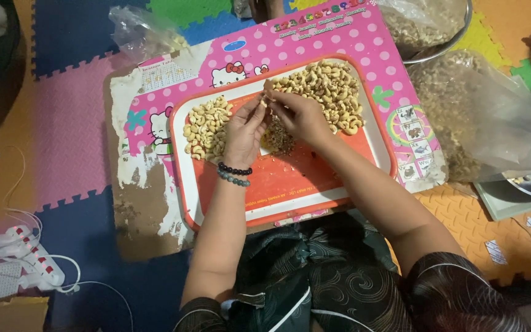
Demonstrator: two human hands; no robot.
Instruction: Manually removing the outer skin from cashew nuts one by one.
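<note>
An orange tray (pixel 290 178) with a white rim lies on a pink dotted board (pixel 339 37). On its left side sits a pile of pale peeled cashews (pixel 207 126); a bigger pile of cashews (pixel 330 86) fills the upper right. A small heap of brown skins (pixel 278 140) lies under my hands. My left hand (pixel 244 129), with two bead bracelets on the wrist, and my right hand (pixel 299 114) meet above the tray's middle, fingertips pinched together on one cashew (pixel 264 101).
A clear plastic bag of nuts (pixel 468 117) lies to the right, a metal bowl (pixel 428 27) with more behind it. Another plastic bag (pixel 145 31) sits at the back left. A white power strip (pixel 29 261) and cables lie on the foam mat at the left.
</note>
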